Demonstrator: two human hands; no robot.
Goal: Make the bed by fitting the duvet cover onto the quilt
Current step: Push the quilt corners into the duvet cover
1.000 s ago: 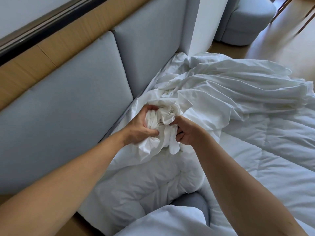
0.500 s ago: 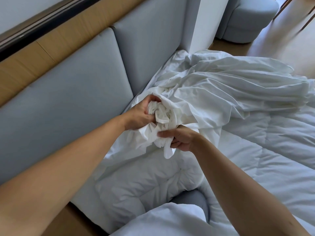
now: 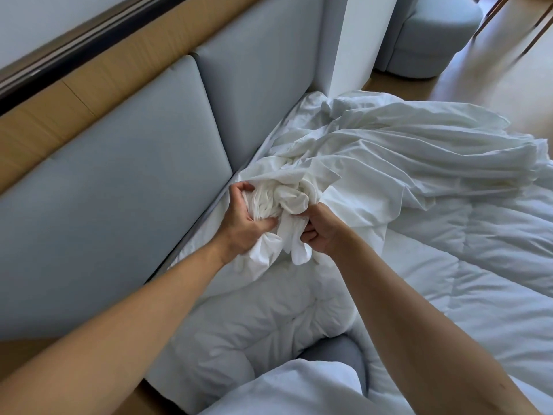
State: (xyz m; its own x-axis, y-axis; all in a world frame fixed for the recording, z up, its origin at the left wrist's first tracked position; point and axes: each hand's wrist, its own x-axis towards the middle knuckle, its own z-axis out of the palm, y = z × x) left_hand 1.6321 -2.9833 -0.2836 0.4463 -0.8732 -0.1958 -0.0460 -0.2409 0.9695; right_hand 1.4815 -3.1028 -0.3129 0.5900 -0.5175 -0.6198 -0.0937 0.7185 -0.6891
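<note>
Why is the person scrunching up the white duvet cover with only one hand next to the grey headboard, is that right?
Not quite. The head view shows both hands on it: the left hand and the right hand each have a grip on the bunched white duvet cover. The rest is right: it is scrunched up next to the grey headboard.

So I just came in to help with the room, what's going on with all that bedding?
A person is putting the duvet cover onto the quilt. Both hands work at one spot near the padded headboard: the left hand grips a bunched wad of the cover, and the right hand pinches the fabric beside it. Most of the cover lies rumpled across the bed, and much of the quilt is uncovered, so the job is far from done.
</note>
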